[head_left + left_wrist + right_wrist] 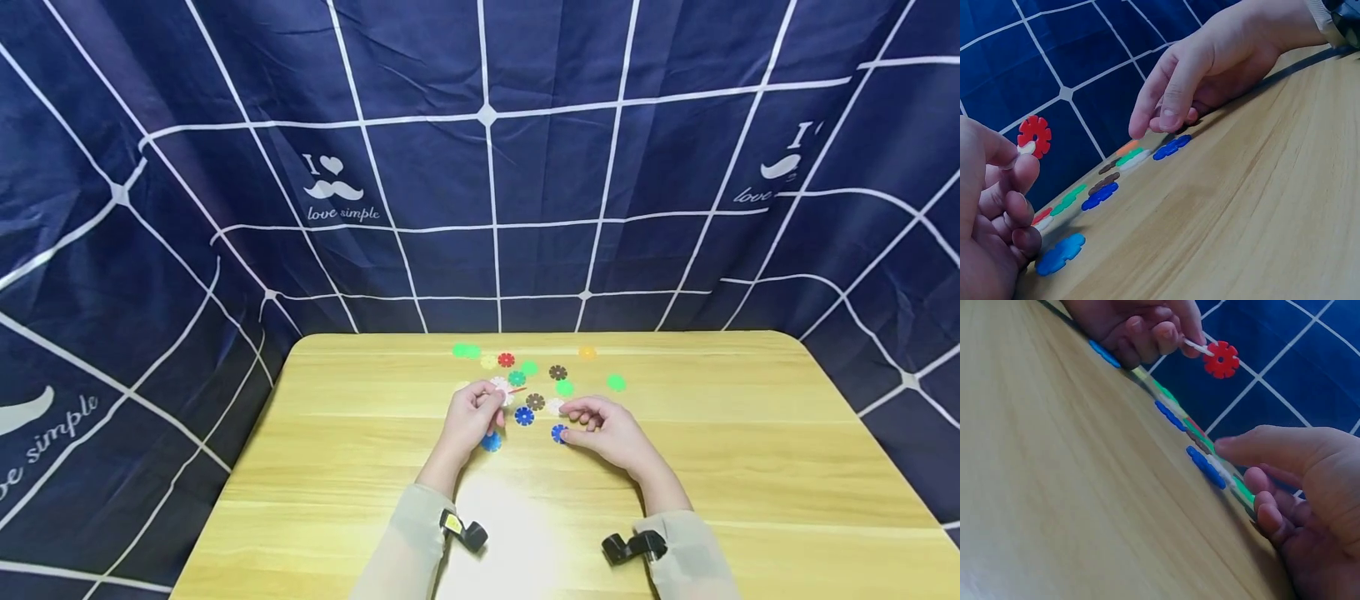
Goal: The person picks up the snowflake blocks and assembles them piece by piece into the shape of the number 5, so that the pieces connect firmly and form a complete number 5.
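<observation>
Both forearms (405,537) rise from the bottom edge of the head view. Below centre, the left hand (470,417) holds thumb and forefinger pinched; lower right of centre, the right hand (613,429) curves loosely, thumb and forefinger apart.

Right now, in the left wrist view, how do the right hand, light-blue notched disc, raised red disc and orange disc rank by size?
1. Right hand
2. Light-blue notched disc and raised red disc: too alike to rank
3. Orange disc, farther from the camera
</observation>
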### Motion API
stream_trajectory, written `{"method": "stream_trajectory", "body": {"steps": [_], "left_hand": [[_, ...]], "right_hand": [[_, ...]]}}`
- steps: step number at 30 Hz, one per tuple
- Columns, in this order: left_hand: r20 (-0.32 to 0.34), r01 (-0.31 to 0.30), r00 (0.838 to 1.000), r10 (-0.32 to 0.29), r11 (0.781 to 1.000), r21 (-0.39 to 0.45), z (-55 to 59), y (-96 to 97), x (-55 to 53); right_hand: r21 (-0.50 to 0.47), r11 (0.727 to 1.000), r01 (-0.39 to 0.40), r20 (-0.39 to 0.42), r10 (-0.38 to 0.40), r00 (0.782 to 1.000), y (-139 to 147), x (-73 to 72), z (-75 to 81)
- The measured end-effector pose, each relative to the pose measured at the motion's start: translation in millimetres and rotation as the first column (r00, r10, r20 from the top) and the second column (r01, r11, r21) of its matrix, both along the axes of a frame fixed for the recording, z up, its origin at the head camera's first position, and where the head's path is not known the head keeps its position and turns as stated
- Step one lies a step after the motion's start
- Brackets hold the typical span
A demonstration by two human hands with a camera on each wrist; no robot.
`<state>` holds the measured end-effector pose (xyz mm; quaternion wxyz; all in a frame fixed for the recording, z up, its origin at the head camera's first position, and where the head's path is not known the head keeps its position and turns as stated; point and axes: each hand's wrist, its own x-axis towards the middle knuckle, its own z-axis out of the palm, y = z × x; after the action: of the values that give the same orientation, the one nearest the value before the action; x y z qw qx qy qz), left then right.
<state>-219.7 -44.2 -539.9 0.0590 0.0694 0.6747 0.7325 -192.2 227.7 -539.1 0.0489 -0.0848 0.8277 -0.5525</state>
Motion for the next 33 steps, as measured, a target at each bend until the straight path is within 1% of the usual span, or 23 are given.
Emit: {"method": "stream_trajectory", "body": {"steps": [2,9,15,18,22,26,29,33], "left_hand": [[-0.002,0.000,1.000,0.000,1.000,-0.001,0.4,-0.5,0.0],[0.000,0.021,1.000,-0.021,0.999,-0.030,0.0,0.0,0.2],[-0.008,0.027,1.000,-0.027,0.999,-0.041,-2.2,0.7,-0.7],[-0.014,0.027,1.000,-0.027,0.999,-0.036,-2.5,0.9,-0.8],[-0.013,0.028,1.000,-0.028,0.999,-0.038,-2.5,1.1,-0.2],[-0.008,0.023,1.000,-0.024,0.999,-0.046,-3.0,1.3,-0.4],[-0.006,0.022,1.000,-0.023,0.998,-0.054,-2.8,1.5,-0.5],[-0.009,0.027,1.000,-0.027,0.998,-0.061,-2.1,1.6,-0.4]], "right_hand": [[0.014,1.000,-0.012,-0.010,0.013,1.000,-0.9,-0.2,0.5],[0.058,0.998,-0.016,-0.023,0.018,1.000,-0.1,0.9,1.6],[0.144,0.989,-0.038,-0.092,0.051,0.994,0.4,-1.8,0.8],[0.190,0.981,-0.030,-0.116,0.052,0.992,0.3,-3.3,-1.6],[0.223,0.975,-0.016,-0.135,0.047,0.990,-0.1,-3.3,-3.4],[0.252,0.968,-0.012,-0.144,0.050,0.988,-2.3,-2.8,-1.7],[0.271,0.962,-0.018,-0.135,0.056,0.989,-4.2,-3.0,0.4],[0.263,0.964,-0.038,-0.116,0.071,0.991,-6.5,-2.7,1.8]]}}
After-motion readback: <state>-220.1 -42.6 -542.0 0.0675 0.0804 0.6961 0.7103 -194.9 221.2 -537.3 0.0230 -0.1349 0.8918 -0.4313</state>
